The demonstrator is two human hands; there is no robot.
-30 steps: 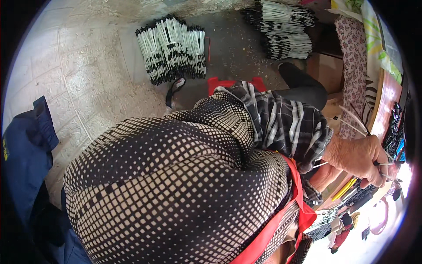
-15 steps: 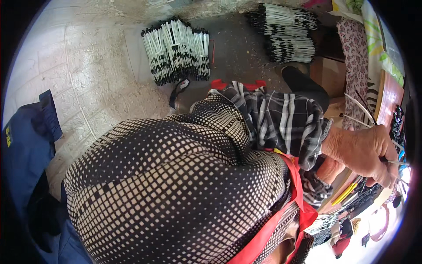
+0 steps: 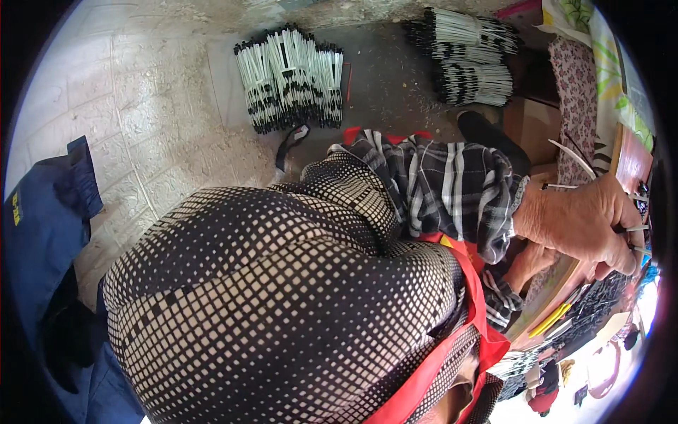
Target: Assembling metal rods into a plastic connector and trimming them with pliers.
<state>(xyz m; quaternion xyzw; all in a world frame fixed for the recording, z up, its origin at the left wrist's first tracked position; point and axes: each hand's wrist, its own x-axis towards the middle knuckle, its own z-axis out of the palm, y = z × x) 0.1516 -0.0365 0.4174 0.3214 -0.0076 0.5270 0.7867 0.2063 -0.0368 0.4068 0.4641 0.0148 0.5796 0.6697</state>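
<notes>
- Head view, far right of the picture: here's the left hand (image 3: pixel 575 219), fingers curled and pinching thin pale strips (image 3: pixel 575 157) that poke out on either side of it, beside the worktable (image 3: pixel 634 159).
- Just below sits the right hand (image 3: pixel 528 267), partly tucked behind the left; its fingers are hidden, so no telling whether they grip anything!
- Good form here, I'd judge, means pinching close to where the strips meet, with light pressure, since pieces this slender look easy to bend.
- The ends splay at different angles; evening them up between the fingertips should give a tidier hold.
- Watch the plaid sleeve (image 3: pixel 459 187): a cuff could snag a loose end.
- Down by the table edge lies a yellow object (image 3: pixel 549 320), best kept clear of the wrists.
</notes>
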